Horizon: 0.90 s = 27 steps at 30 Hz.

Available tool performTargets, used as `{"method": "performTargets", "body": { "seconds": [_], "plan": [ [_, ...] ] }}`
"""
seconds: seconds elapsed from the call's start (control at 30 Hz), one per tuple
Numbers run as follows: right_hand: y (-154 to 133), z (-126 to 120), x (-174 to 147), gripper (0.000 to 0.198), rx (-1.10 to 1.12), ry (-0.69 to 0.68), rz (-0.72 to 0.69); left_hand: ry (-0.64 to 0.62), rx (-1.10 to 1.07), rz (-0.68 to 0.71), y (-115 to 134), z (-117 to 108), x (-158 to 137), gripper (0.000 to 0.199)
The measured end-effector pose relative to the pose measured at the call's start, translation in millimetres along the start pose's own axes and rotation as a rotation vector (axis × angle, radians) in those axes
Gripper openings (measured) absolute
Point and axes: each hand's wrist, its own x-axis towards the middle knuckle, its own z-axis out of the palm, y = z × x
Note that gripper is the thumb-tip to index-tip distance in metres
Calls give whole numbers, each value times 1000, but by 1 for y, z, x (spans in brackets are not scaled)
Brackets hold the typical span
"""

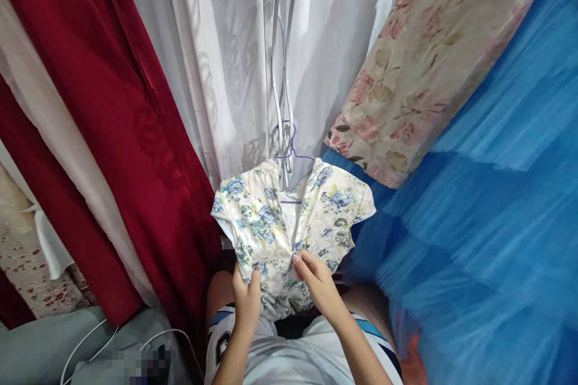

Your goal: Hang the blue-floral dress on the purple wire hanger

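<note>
While my left hand [247,299] pinches the lower front of the floral blouse [289,225], my right hand [316,280] closes finger and thumb on its middle edge. It hangs on a purple hanger [294,153] against the white curtain [235,60], between the red drape [112,102] and blue tulle [487,210].

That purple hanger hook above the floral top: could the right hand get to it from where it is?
Probably yes. The right hand pinches the floral top just below the hanger hook, and nothing lies between them.

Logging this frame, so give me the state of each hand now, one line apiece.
Left hand: closed, gripping the floral garment at its lower front edge.
Right hand: closed, pinching the same garment near its middle.
</note>
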Motion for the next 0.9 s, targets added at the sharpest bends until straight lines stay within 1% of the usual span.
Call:
{"method": "performTargets", "body": {
  "seconds": [0.07, 0.1, 0.13, 0.17, 0.23, 0.27, 0.3, 0.33, 0.43, 0.53, 0.63, 0.7, 0.73, 0.8, 0.83, 0.87, 0.9],
  "plan": [
    [-2, 3, -4, 37, 89, -8, 43, 154, 36, 301, 4, -3, 2, 55],
    [-4, 6, -7, 35, 131, -11, 65, 175, 65, 428, 5, -1, 1, 60],
    [-5, 9, -8, 33, 168, -15, 87, 130, 102, 514, 6, 2, -2, 60],
    [-6, 12, -10, 32, 201, -19, 106, 16, 143, 551, 6, 6, -5, 57],
    [-8, 17, -12, 32, 263, -22, 140, -276, 216, 508, 5, 19, -12, 39],
    [-9, 18, -12, 32, 290, -23, 158, -380, 250, 471, 5, 26, -14, 26],
    [-11, 17, -11, 32, 308, -18, 175, -445, 286, 448, 6, 33, -15, 14],
    [-13, 15, -8, 31, 319, -8, 190, -488, 323, 446, 8, 38, -15, 7],
    [-26, -1, 15, 28, 355, 54, 223, -640, 488, 520, 23, 47, -10, 13],
    [-56, -24, 66, 22, 470, 117, 210, -807, 714, 582, 43, 47, -10, 19],
    [-95, -41, 119, 19, 530, 130, 152, -909, 867, 617, 54, 48, -19, 29],
    [-116, -48, 138, 20, 531, 128, 102, -958, 869, 607, 55, 51, -24, 34],
    [-122, -50, 141, 21, 518, 131, 73, -985, 820, 585, 54, 53, -24, 32],
    [-125, -51, 134, 22, 476, 147, 7, -1007, 634, 511, 57, 58, -16, 24],
    [-123, -50, 127, 21, 449, 160, -23, -976, 514, 469, 62, 61, -9, 21],
    [-120, -48, 119, 20, 422, 178, -49, -912, 393, 434, 70, 65, 2, 20],
    [-116, -46, 111, 18, 397, 195, -69, -819, 283, 416, 82, 68, 14, 24]
  ]
}}
